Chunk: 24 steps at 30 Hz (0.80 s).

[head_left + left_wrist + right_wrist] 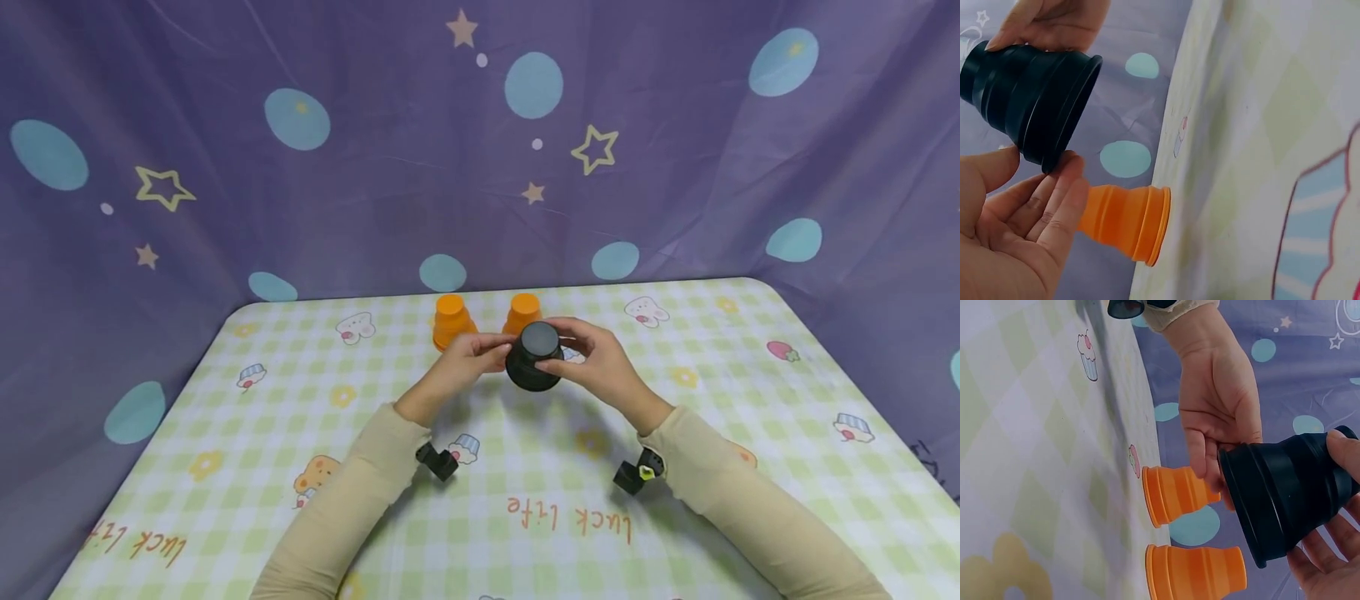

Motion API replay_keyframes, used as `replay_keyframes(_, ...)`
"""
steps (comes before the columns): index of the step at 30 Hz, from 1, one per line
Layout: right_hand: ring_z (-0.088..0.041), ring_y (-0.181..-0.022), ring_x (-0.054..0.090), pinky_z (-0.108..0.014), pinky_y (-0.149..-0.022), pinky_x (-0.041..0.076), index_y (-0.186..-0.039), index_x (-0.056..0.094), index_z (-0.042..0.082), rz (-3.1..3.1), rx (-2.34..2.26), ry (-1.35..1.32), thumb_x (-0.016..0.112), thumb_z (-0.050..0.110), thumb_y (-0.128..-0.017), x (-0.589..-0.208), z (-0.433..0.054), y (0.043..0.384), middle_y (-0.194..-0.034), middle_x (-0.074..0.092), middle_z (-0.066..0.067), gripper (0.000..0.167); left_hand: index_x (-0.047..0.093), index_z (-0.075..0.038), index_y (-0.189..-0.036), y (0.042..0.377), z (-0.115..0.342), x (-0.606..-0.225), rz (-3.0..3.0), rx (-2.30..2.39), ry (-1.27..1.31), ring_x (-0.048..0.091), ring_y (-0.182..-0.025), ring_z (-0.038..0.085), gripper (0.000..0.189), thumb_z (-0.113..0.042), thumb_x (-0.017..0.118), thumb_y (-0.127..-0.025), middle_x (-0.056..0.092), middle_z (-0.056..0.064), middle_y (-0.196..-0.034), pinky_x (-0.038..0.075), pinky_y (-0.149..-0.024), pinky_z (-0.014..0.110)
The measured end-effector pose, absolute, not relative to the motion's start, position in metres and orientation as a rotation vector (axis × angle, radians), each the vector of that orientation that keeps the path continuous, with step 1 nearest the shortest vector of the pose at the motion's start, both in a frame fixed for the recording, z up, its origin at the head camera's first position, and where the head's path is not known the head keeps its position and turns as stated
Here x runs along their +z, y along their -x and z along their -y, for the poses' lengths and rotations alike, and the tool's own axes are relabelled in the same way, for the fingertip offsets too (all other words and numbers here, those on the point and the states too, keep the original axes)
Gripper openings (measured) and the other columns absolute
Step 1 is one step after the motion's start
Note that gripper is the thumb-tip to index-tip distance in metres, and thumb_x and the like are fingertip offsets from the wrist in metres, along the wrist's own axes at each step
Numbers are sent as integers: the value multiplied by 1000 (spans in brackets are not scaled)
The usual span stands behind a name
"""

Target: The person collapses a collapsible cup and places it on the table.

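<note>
A dark green, nearly black collapsible cup [532,358] is held upside down above the table, its ringed wall stretched out and its wide rim facing down. My right hand [603,367] grips it around the narrow base with thumb and fingers. On the other side my left hand [465,362] pinches the cup near the rim; in the left wrist view its thumb lies on the wall and its fingertips [1069,164] meet the rim. Just behind, two orange collapsible cups stand upside down on the table, the left one [452,323] fully seen, the right one [522,312] partly covered.
A table [300,400] with a green checked, cartoon-printed cloth lies under both hands. Purple curtain [375,183] with blue ovals and stars hangs along the back and sides. Small black cameras are strapped at the left wrist [438,461] and right wrist [637,472].
</note>
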State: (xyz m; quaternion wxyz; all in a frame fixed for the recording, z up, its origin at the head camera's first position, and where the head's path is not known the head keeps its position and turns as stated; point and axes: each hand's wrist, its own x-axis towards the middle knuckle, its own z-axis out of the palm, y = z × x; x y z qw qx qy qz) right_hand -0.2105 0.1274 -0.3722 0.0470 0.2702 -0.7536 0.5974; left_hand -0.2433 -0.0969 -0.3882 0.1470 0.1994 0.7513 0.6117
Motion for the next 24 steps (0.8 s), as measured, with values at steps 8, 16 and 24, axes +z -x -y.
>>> replay_keyframes(8,-9,-110,56,-29,-99,44,-123,58,0,2269,1842,-859,76,-1,-76,-372,-126,209,-120,61,-15,50,50,9,-130,247,99,-392,-1967,1917,-372,65,-89,13,37,-9,50,-98,53,23,-131,54,-84,32)
replay_keyframes(16,-12,-113,55,-31,-98,45,-125,56,0,2256,1845,-916,76,-2,-75,-367,-123,209,-124,58,-15,54,38,11,-138,254,105,-394,-1668,2049,-323,64,-89,10,41,-3,42,-100,49,20,-135,55,-76,25)
replay_keyframes(24,-28,-127,44,-34,-103,40,-134,47,-1,2284,1916,-1079,76,1,-77,-364,-134,213,-138,47,-19,64,32,12,-140,252,110,-390,-1629,2055,-378,63,-89,8,42,1,38,-100,59,3,-118,55,-73,24)
